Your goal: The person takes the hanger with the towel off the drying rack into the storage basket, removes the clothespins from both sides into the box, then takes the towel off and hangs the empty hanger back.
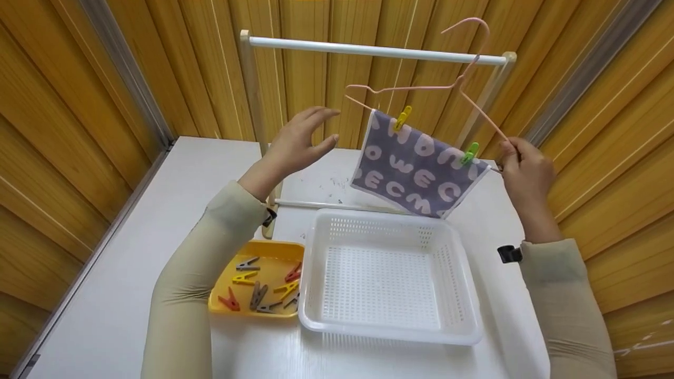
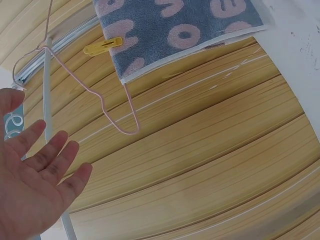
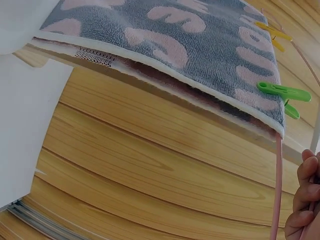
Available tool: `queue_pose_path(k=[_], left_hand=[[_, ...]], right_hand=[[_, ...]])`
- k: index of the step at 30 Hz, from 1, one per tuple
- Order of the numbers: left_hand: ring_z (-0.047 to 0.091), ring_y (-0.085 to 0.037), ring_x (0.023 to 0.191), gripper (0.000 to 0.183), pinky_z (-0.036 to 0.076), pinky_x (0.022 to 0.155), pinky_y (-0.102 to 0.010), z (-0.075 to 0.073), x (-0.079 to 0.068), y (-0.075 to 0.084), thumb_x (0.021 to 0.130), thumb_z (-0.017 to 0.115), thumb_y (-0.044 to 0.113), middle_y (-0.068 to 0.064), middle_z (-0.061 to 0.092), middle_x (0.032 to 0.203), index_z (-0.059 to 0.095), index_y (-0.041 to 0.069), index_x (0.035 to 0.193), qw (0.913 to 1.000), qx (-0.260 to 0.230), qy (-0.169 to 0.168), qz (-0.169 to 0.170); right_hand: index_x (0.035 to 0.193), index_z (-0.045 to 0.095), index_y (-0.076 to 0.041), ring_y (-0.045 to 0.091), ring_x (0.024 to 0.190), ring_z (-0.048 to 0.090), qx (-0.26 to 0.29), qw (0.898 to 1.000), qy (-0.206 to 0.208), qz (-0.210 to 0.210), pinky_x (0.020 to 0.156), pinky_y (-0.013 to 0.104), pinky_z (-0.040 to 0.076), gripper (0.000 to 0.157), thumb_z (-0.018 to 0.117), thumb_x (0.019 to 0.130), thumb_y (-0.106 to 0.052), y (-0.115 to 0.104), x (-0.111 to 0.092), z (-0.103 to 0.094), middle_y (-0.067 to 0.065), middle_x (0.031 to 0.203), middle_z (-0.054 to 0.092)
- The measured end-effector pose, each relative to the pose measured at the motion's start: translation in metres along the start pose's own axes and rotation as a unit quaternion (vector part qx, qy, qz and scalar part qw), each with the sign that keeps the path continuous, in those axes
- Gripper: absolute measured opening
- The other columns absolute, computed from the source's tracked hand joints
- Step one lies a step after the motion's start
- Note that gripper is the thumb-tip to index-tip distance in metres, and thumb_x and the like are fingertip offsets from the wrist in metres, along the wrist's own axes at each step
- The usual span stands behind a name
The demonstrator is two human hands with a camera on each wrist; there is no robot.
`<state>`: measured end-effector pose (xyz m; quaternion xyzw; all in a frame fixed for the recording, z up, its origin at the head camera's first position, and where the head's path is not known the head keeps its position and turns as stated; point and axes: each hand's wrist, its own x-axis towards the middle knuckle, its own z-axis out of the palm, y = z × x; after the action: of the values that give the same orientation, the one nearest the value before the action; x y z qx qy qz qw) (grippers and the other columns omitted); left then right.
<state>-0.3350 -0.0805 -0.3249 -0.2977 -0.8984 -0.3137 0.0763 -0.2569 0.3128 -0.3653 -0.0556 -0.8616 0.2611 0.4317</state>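
My right hand [image 1: 528, 171] grips the right end of a pink wire hanger [image 1: 487, 117]. Over the hanger's lower bar hangs a folded grey-blue towel [image 1: 410, 171] with pink letters. A yellow clothespin [image 1: 402, 118] and a green clothespin [image 1: 470, 153] clip its top edge. In the head view the hanger's hook rises above the white rod [image 1: 368, 50] of a drying rack, and its neck overlaps the rod. My left hand [image 1: 303, 138] is held up left of the towel, fingers spread and nothing in them; the left wrist view shows its palm [image 2: 30, 185] apart from the hanger.
A white perforated basket [image 1: 389, 337] stands on the white table [image 1: 131, 237] in front of the rack. Left of it, a yellow tray [image 1: 218, 305] holds several clothespins [image 1: 258, 295], partly behind my left forearm. Wood-patterned panels [image 1: 52, 105] enclose the table.
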Motion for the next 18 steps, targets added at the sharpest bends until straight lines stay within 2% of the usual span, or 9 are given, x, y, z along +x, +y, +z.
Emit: queue_pose_path(k=[4,8,14,18], left_hand=[[0.037,-0.03,0.153,0.052,0.034,0.125,-0.051,0.001,0.001,0.005,0.104,0.058,0.033,-0.008,0.043,0.162,0.047,0.02,0.153,1.0,0.003,0.009,0.0],[0.038,-0.029,0.153,0.051,0.035,0.125,-0.05,-0.005,0.0,0.01,0.104,0.058,0.032,-0.008,0.045,0.16,0.048,0.019,0.152,0.9994,0.007,0.031,0.011],[0.044,-0.029,0.148,0.05,0.04,0.122,-0.045,-0.021,0.003,0.02,0.103,0.061,0.028,-0.01,0.049,0.156,0.051,0.014,0.149,0.9946,0.038,0.077,0.059],[0.047,-0.029,0.146,0.049,0.042,0.12,-0.044,-0.03,0.005,0.027,0.102,0.063,0.027,-0.01,0.051,0.154,0.052,0.013,0.148,0.992,0.056,0.084,0.076]], right_hand=[[0.107,0.074,0.009,-0.016,0.062,0.03,0.015,1.0,0.005,-0.011,0.059,0.008,0.024,0.029,0.065,0.101,-0.019,-0.005,0.001,-0.005,0.029,0.083,0.07],[0.107,0.073,0.01,-0.016,0.063,0.032,0.028,0.999,-0.002,-0.017,0.06,0.006,0.026,0.029,0.064,0.101,-0.017,-0.015,0.0,-0.011,0.029,0.083,0.069],[0.105,0.072,0.013,-0.016,0.064,0.032,0.057,0.997,0.002,-0.05,0.06,0.006,0.027,0.026,0.065,0.099,-0.011,-0.027,-0.001,-0.017,0.029,0.079,0.067],[0.102,0.072,0.014,-0.019,0.065,0.034,0.081,0.993,0.011,-0.083,0.061,0.003,0.028,0.023,0.066,0.098,-0.007,-0.034,-0.003,-0.021,0.032,0.082,0.07]])
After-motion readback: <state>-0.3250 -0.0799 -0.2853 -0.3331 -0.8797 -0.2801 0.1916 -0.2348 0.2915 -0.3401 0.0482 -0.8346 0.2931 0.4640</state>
